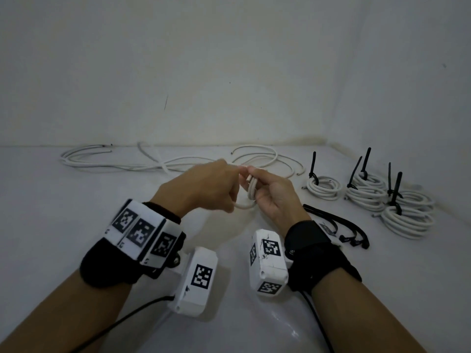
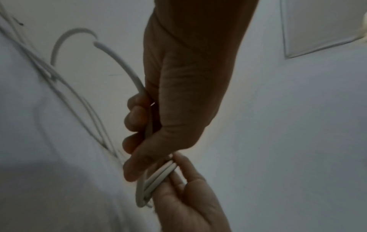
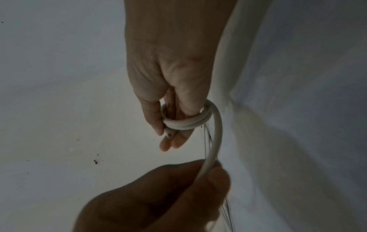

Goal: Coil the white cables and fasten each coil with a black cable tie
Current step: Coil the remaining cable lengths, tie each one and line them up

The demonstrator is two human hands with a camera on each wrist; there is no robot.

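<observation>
My two hands meet above the middle of the table. The right hand [image 1: 271, 197] holds a small coil of white cable [image 1: 251, 191], its loops wound round the fingers [image 3: 168, 144] with the cut end poking out. The left hand [image 1: 214, 186] grips the free run of the same cable [image 3: 215, 141], fingers curled round it [image 2: 137, 119] just beside the coil [image 2: 158, 175]. Behind the hands, the loose white cables [image 1: 163, 164] lie sprawled along the wall. Loose black cable ties [image 1: 339, 225] lie on the table beside my right wrist.
Several finished white coils [image 1: 324, 187], each fastened with a black tie that sticks up, sit grouped at the right [image 1: 407, 217] near the corner. White walls close the table at the back and right. Camera leads trail from both wrists toward the near edge.
</observation>
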